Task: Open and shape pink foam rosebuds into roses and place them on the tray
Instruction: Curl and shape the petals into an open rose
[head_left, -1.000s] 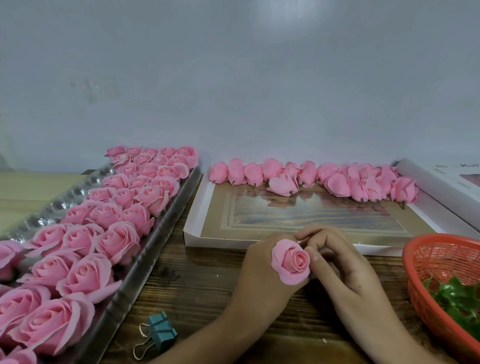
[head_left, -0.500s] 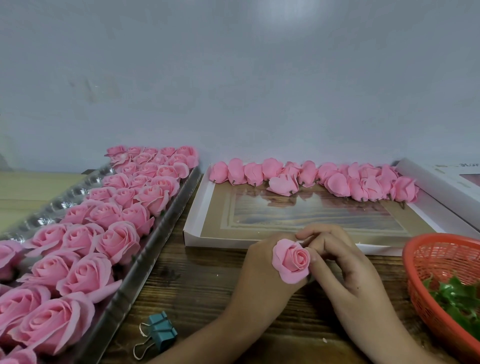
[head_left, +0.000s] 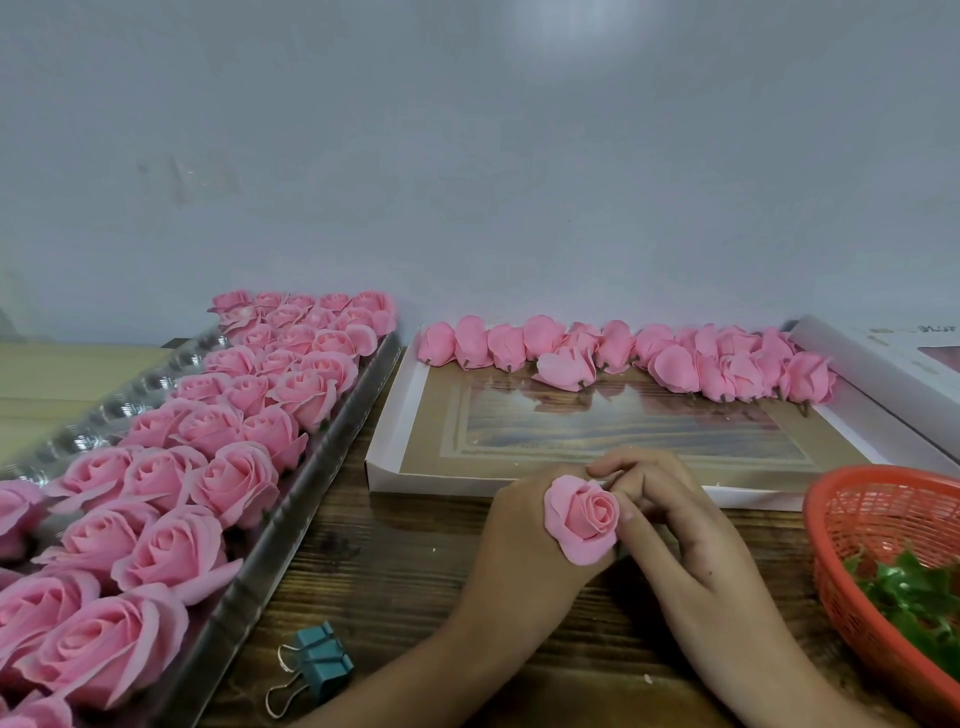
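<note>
Head view: the left hand (head_left: 524, 530) gripped a part-opened rose (head_left: 584, 519) over the wooden table (head_left: 395, 571), and the right hand (head_left: 675, 525) pinched its petal edge. The tray (head_left: 280, 519) of finished roses (head_left: 234, 483) lay left, rosebuds (head_left: 623, 353) in a white box (head_left: 395, 415) behind, a red basket (head_left: 841, 571) right, and a binder clip (head_left: 319, 662) near the left forearm

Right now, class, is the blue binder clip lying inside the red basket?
No, the binder clip lies on the wooden table beside the tray; the red basket holds green leaves.
</note>
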